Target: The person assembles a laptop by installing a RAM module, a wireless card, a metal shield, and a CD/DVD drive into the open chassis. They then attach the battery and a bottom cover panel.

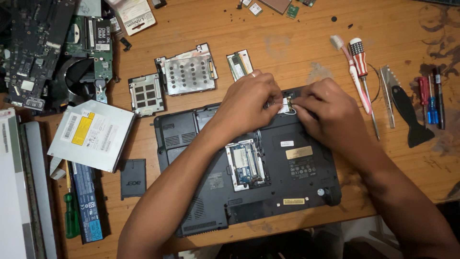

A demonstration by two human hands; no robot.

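A black laptop point(287, 177) lies upside down on the wooden table, its bottom covers off and an open bay point(245, 164) showing a circuit board. My left hand point(249, 103) and my right hand point(326, 112) meet over the laptop's far edge. Both pinch a small white card point(286, 106) with thin wires at it. A ring shows on my left hand. What lies under the fingertips is hidden.
A silver optical drive point(91, 135), a metal drive caddy point(188, 70), a square cover point(146, 94) and a memory stick point(239, 64) lie left and behind. Circuit boards point(52, 48) pile at far left. Screwdrivers point(362, 72), a toothbrush, a black scraper point(409, 115) lie right. Battery point(88, 201) front left.
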